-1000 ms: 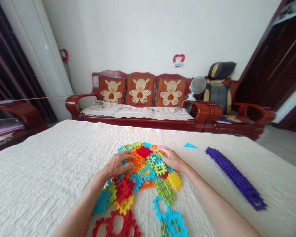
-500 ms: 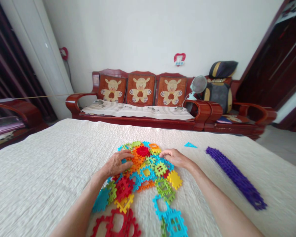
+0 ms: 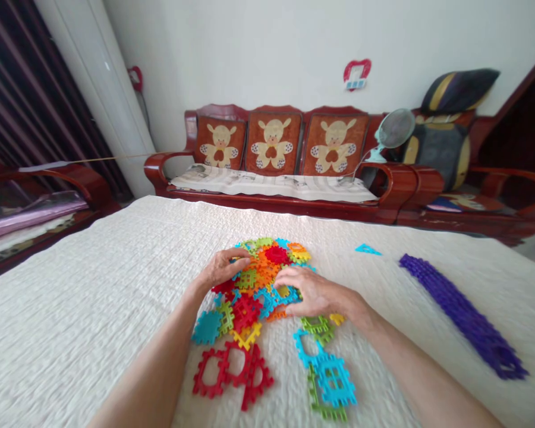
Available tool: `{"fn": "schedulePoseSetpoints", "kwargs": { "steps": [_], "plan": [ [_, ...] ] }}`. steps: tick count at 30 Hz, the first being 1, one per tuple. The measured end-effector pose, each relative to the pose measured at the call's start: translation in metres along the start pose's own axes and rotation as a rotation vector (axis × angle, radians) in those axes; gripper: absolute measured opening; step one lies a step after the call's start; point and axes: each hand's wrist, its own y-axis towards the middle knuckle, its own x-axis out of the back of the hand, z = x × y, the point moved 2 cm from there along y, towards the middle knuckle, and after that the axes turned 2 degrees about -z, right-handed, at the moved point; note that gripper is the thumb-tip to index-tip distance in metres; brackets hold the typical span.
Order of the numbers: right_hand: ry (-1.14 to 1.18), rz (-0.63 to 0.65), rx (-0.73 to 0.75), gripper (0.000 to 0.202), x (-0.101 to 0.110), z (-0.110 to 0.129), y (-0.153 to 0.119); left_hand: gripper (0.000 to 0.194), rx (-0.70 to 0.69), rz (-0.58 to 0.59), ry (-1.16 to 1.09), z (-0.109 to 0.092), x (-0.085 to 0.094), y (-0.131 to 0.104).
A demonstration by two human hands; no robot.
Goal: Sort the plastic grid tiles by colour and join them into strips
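Note:
A heap of colourful plastic interlocking tiles (image 3: pixel 267 273) with toothed edges lies on a cream quilted cloth, between my two hands. My left hand (image 3: pixel 223 267) rests at the heap's left edge, its thumb and fingers apart and holding nothing visible. Over the right part of the heap, my right hand (image 3: pixel 310 291) reaches across blue and orange tiles with fingers spread from the thumb. A red round tile (image 3: pixel 277 255) sits on top. Closer to me are red frame tiles (image 3: pixel 227 368) on the left and a blue window tile (image 3: pixel 336 379) on the right.
A long purple stack of tiles (image 3: pixel 461 315) lies to the right, with a small blue triangle (image 3: pixel 368 249) beyond the heap. Past the cloth-covered table (image 3: pixel 129 285) stand a wooden sofa with bear cushions (image 3: pixel 271 142), a small fan (image 3: pixel 395 129) and a massage chair (image 3: pixel 441 148).
My right hand has moved from the heap's right edge inward and nearer to me, over the blue tiles. My left hand stays at the left edge. The camera view has shifted.

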Motion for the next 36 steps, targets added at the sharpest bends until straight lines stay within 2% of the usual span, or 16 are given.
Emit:
{"fn": "schedulePoseSetpoints", "kwargs": {
  "steps": [4, 8, 11, 15, 18, 20, 23, 29, 36],
  "plan": [
    [-0.034, -0.050, -0.030, 0.031, -0.007, -0.011, 0.001, 0.042, 0.073, -0.048, -0.049, 0.003, 0.002, 0.000],
    [-0.047, -0.173, -0.118, 0.030, 0.001, -0.037, -0.002, 0.044, 0.081, -0.082, -0.042, 0.009, 0.002, 0.000],
    [-0.087, -0.233, -0.186, 0.037, 0.009, -0.046, -0.006, 0.044, 0.064, -0.089, -0.040, 0.011, 0.003, -0.001],
    [-0.055, -0.182, -0.135, 0.051, 0.021, -0.036, -0.010, 0.045, 0.097, -0.080, -0.064, 0.011, 0.002, -0.001],
    [-0.053, -0.137, -0.067, 0.032, 0.025, -0.021, -0.010, 0.047, 0.146, -0.108, -0.095, 0.010, 0.003, -0.001],
    [-0.105, -0.096, -0.077, 0.015, 0.024, -0.012, -0.010, 0.048, 0.181, -0.153, -0.116, 0.010, 0.004, -0.001],
    [-0.245, -0.021, -0.116, 0.003, 0.014, -0.001, -0.010, 0.050, 0.218, -0.244, -0.143, 0.014, 0.007, 0.000],
    [-0.423, -0.018, -0.181, 0.019, 0.002, 0.007, -0.012, 0.046, 0.231, -0.369, -0.132, 0.033, 0.009, 0.001],
    [-0.328, -0.021, -0.246, 0.018, -0.001, -0.001, -0.010, 0.042, 0.286, -0.385, -0.130, 0.043, 0.006, 0.002]
  ]
}}
